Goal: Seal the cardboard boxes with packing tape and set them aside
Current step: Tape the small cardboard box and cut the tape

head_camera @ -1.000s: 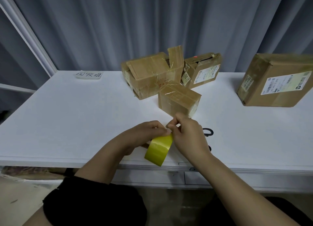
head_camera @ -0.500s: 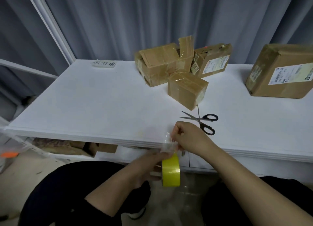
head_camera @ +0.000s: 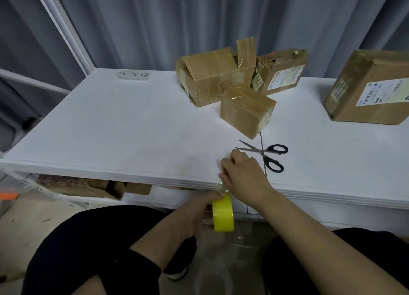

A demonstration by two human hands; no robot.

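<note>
Black sleeve [head_camera: 139,270] at the left elbow — black trousers [head_camera: 77,235] below

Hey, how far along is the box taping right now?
Maybe done: the small box already shows shiny tape. In hand: the left hand holds the tape roll, the right hand pinches its loose end. Left: the back box with a raised flap, unsealed.

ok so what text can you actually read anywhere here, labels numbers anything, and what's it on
"回收堆": handwritten on the white tag at the back left of the table.
"002": on the small tag on the side of the back box.
Shipping label on that box: too small to read.
White label and side label on the large box: blurred.
Tape roll: no print shows.
</note>
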